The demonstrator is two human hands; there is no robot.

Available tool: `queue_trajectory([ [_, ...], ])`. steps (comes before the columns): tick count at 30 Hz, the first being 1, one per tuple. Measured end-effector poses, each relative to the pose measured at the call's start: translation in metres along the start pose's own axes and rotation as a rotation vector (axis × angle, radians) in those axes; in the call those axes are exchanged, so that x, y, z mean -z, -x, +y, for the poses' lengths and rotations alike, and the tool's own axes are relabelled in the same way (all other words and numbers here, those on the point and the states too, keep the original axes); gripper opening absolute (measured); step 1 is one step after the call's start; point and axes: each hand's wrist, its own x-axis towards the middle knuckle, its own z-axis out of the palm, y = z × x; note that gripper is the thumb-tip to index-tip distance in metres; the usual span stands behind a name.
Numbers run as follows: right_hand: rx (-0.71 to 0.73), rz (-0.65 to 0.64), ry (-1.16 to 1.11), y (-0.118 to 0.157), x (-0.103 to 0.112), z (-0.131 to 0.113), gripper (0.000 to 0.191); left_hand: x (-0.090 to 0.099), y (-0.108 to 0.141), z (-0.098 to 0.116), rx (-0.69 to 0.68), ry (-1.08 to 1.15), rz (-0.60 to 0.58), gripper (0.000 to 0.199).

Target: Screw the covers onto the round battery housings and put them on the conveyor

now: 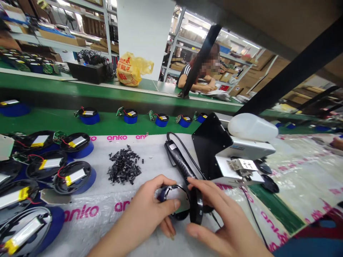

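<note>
My left hand (150,207) is closed around a round dark-blue housing (180,195), its thumb pressed on the flat metallic plate inside. Close on the right, my right hand (222,210) grips a round black cover (197,206) on edge between thumb and fingers. The cover stands tilted beside the housing's open face; whether they touch I cannot tell. Just beyond both hands lies a black, tape-wrapped electric screwdriver (182,162) with a cord. A heap of small black pieces (124,166) is on the printed plastic sheet (102,194) to the left.
Several blue housings (80,178) with batteries and wires crowd the left side. More sit along the green belt (107,125). At right stands a metal device (246,153) with a white plastic bottle (252,126). A person (200,75) sits across, behind a slanted black post (200,60).
</note>
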Motion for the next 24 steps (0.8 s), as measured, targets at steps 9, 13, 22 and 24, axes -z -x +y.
queue_trajectory([
  [9,0.179,0.113,0.221,-0.020,-0.021,-0.019,0.043,0.015,0.005,-0.007,-0.057,0.382,-0.162,0.039],
  [13,0.284,0.145,0.305,-0.016,-0.025,-0.013,0.045,0.023,0.001,-0.012,-0.008,0.473,-0.234,0.042],
  [22,0.408,-0.016,0.317,-0.018,-0.013,-0.009,0.046,0.026,0.000,-0.009,0.014,0.412,-0.274,0.040],
  [24,0.400,-0.056,0.340,-0.017,-0.010,-0.009,0.046,0.025,0.000,-0.010,0.012,0.399,-0.279,0.041],
])
